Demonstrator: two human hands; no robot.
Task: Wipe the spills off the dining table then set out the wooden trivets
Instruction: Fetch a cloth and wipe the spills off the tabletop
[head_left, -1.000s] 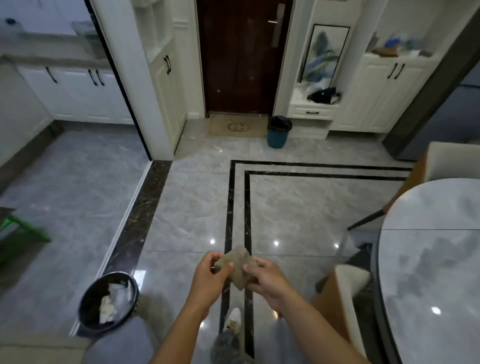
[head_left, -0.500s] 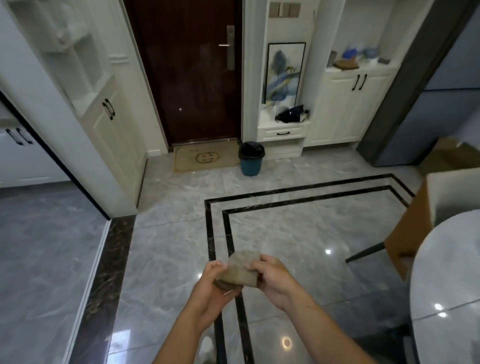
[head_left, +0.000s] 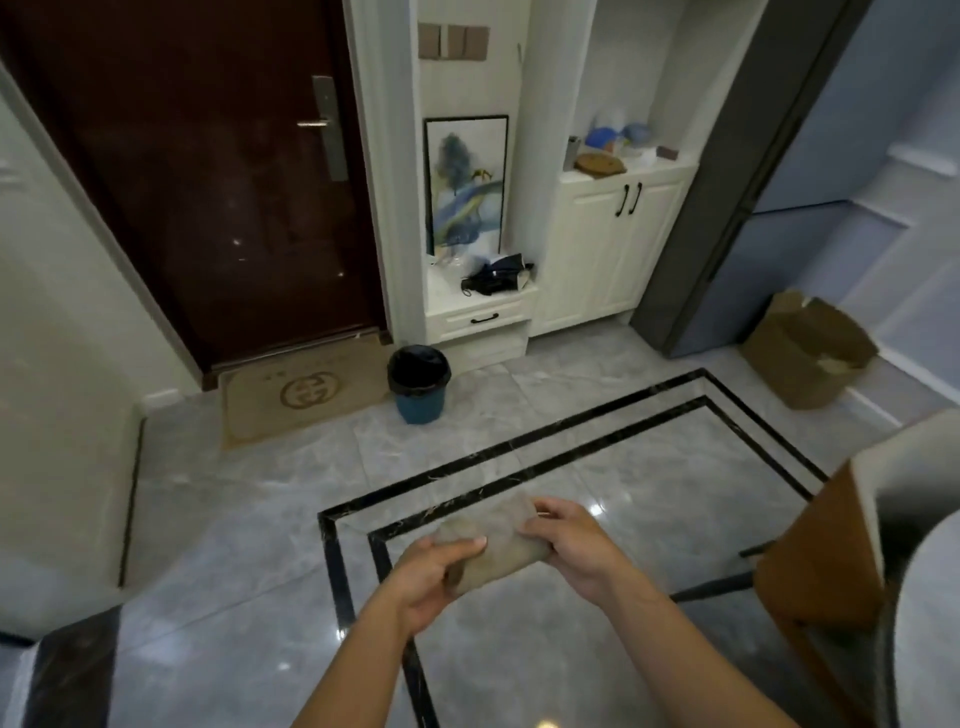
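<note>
- The cloth (head_left: 493, 540) is held up in the air between both hands, over the floor (head_left: 218, 545). It's well apart from the surface (head_left: 930, 623), which only peeks in at the lower right behind a chair (head_left: 821, 561).
- Left hand (head_left: 431, 577): the grip is clamped on the cloth's near end, thumb on top.
- Right hand (head_left: 569, 545): the grip is pinched on the far end.
- Probably it's being folded into a pad so a flat face is ready for wiping.
- No spills can be made out from here, so wiping is judged not started.
- A flat brown thing (head_left: 600, 165) is seen on the cabinet top (head_left: 670, 169). Trivets maybe, can't be told.
</note>
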